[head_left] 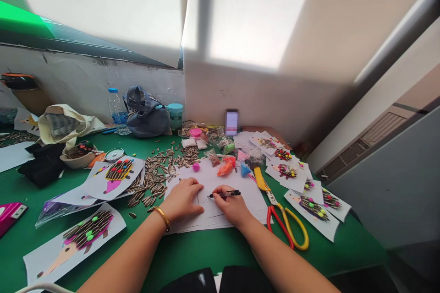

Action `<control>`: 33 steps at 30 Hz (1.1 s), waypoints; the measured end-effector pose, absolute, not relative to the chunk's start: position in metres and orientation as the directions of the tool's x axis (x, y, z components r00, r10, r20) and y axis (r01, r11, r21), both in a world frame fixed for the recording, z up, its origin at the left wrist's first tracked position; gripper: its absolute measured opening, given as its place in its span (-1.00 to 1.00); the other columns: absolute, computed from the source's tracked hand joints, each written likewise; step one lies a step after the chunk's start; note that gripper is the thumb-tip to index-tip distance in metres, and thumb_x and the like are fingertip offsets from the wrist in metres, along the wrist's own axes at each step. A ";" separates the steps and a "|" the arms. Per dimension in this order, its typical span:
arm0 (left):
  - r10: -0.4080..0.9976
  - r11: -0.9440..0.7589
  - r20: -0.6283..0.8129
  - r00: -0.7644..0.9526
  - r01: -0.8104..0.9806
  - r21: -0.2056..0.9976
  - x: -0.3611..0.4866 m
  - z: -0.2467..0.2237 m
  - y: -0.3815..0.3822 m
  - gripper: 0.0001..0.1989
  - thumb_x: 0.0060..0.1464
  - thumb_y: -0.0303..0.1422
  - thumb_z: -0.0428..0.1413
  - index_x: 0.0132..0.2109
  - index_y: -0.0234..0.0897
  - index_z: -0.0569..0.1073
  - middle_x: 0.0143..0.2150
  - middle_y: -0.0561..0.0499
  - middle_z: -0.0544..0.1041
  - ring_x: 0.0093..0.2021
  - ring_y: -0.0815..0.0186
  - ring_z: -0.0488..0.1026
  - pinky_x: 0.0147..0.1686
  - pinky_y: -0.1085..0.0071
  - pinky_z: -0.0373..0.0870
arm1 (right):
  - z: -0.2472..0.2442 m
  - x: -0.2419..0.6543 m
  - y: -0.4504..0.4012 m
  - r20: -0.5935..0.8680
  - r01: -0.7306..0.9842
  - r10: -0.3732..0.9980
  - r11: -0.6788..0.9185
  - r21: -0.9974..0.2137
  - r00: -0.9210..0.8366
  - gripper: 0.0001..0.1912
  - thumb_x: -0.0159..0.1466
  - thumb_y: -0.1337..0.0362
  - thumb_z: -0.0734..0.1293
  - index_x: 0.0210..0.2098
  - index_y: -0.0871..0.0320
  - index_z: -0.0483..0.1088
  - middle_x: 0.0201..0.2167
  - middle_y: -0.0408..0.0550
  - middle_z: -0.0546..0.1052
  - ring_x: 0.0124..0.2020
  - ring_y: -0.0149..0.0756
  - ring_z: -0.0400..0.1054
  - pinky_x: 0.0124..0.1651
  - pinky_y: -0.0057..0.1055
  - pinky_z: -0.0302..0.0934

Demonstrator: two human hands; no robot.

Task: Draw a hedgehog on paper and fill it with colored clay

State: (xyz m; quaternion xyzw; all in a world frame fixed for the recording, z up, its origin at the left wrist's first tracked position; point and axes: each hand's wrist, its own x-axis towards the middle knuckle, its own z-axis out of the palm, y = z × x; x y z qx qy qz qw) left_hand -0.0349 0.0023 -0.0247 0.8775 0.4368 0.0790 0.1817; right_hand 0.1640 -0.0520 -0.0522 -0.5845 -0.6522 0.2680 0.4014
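Observation:
My right hand [229,203] grips a black pen [231,193], its tip on a sheet of white paper [220,220] where a short curved line shows. My left hand [184,199], with a gold bracelet at the wrist, lies flat on the same sheet with thumb and fingers apart. Beyond the hands, a magenta clay ball [195,167], a bag of orange clay [226,166] and a bag of blue clay [245,170] rest on the paper. To the left is a loose heap of striped sunflower seeds [154,176].
Red-and-yellow-handled scissors [287,219] lie right of the paper. Hedgehog pictures made with seeds and clay lie at right [311,208] and left [80,238]. A phone [232,122] leans on the wall. Behind stand a bottle [118,112], a blue bag [147,119] and a cup [175,116].

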 end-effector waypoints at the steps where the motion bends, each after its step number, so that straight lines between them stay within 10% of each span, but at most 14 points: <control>1: 0.795 -0.553 -0.021 0.607 0.738 0.388 -0.035 -0.024 0.002 -0.33 -0.21 -0.12 0.31 0.11 -0.16 0.46 0.10 -0.12 0.41 0.09 0.01 0.34 0.11 0.21 0.27 | -0.052 0.164 -0.052 0.210 0.548 0.978 0.172 -0.819 0.006 -0.86 0.25 0.29 0.27 -0.31 0.11 0.49 -0.35 -0.12 0.55 -0.32 -0.30 0.41 -0.22 -0.41 0.28; 33: 0.794 -0.554 -0.021 0.608 0.737 0.387 -0.036 -0.025 0.003 -0.33 -0.20 -0.11 0.30 0.11 -0.14 0.46 0.09 -0.11 0.41 0.08 0.02 0.35 0.10 0.22 0.27 | -0.056 0.165 -0.051 0.199 0.524 0.980 0.163 -0.836 0.013 -0.85 0.25 0.25 0.26 -0.30 0.10 0.48 -0.34 -0.12 0.55 -0.32 -0.29 0.41 -0.22 -0.39 0.27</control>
